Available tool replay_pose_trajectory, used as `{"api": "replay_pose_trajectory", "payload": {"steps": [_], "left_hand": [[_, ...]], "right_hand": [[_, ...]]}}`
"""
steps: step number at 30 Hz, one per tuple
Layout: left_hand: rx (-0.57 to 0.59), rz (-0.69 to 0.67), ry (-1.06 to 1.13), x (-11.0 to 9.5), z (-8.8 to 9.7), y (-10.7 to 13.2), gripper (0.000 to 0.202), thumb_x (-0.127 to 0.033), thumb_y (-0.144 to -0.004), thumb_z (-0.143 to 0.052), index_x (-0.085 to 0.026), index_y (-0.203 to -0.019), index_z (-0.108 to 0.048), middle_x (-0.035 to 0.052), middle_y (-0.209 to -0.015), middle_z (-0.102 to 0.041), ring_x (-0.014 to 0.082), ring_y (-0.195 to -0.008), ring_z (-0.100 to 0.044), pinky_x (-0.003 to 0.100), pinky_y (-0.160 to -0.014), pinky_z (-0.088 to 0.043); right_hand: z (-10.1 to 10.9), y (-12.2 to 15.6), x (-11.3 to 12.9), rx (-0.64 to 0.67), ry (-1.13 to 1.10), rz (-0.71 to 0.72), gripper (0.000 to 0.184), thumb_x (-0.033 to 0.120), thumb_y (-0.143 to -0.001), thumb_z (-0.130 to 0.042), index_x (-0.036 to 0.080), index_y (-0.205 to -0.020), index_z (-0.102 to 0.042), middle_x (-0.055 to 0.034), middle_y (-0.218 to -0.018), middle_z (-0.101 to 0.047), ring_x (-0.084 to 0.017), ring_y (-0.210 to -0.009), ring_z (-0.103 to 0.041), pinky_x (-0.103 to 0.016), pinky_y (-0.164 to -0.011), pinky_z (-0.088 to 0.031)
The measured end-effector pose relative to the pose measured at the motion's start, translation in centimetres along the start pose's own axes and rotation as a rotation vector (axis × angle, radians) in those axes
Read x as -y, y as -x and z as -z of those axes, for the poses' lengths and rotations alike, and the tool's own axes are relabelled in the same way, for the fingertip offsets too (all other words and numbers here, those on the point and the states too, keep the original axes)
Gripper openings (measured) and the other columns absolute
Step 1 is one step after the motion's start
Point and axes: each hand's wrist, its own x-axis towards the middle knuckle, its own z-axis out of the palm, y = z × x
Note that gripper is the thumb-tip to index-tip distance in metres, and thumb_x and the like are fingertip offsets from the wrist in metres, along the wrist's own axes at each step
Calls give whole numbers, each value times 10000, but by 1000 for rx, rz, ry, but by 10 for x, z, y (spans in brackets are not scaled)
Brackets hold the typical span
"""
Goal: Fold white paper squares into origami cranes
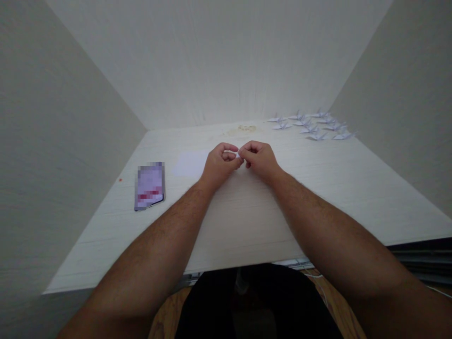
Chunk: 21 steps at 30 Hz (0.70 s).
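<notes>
Over the middle of the white table, my left hand (pixel 221 162) and my right hand (pixel 259 157) meet at the fingertips. Between them is a small piece of folded white paper (pixel 238 155), mostly hidden by the fingers. My right thumb and index finger pinch it from the right. On the left side, my thumb and a curled finger close on its lower edge, while the index finger arches above. Just left of my left hand lies a flat sheet of white paper (pixel 189 163). Several white paper cranes (pixel 318 126) stand together at the back right of the table.
A phone (pixel 149 186) with a blurred screen lies on the table's left part. A small orange-red spot (pixel 120 180) is near the left edge. Pale walls (pixel 233 61) enclose the table (pixel 243 226) at the back and sides. A yellowish stain (pixel 246 128) marks its back.
</notes>
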Motion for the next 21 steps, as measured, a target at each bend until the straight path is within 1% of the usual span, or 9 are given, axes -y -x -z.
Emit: {"api": "replay_pose_trajectory", "payload": {"steps": [4, 8, 12, 15, 18, 21], "left_hand": [[-10, -11, -56, 0, 0, 0, 319, -213, -689, -788, -199, -944, -597, -45, -630, -645, 89, -538, -572, 222, -555, -422], [-26, -13, -97, -1, -1, 1, 315, -243, -695, -800, -200, -942, -608, -50, -622, -634, 85, -527, -558, 215, -533, -384], [-15, -39, -105, -1, 0, 1, 330, -212, -698, -790, -198, -973, -607, -61, -598, -608, 91, -540, -574, 219, -553, -400], [-9, -47, -114, 1, 0, -1, 359, -181, -682, -796, -194, -986, -607, -67, -589, -605, 88, -537, -573, 212, -553, -401], [13, -47, -123, 1, 1, -2, 370, -151, -663, -802, -190, -977, -610, -73, -576, -605, 75, -504, -544, 201, -525, -377], [43, -61, -103, -1, 0, -3, 364, -136, -659, -798, -186, -970, -615, -77, -564, -601, 68, -485, -521, 200, -512, -367]], "right_hand": [[0, 0, 1, 9, -17, 11, 91, 235, -740, -673, 185, -669, -646, 29, -574, -612, -83, -489, -490, -217, -469, -392], [0, 1, 4, 17, -1, -6, 86, 220, -744, -676, 181, -671, -652, 32, -550, -592, -87, -471, -477, -226, -461, -377], [-1, 2, 7, 17, 41, -30, 91, 203, -750, -664, 175, -664, -650, 30, -535, -584, -90, -459, -473, -236, -461, -357], [0, 2, 6, 23, 70, -32, 102, 221, -746, -668, 173, -659, -646, 37, -509, -566, -90, -450, -466, -236, -466, -351], [1, 2, 5, 34, 76, -8, 113, 235, -722, -677, 169, -639, -638, 37, -507, -570, -88, -458, -472, -236, -477, -360], [2, 2, 5, 45, 31, 26, 94, 213, -685, -671, 169, -613, -630, 41, -509, -575, -82, -476, -479, -230, -497, -379]]}}
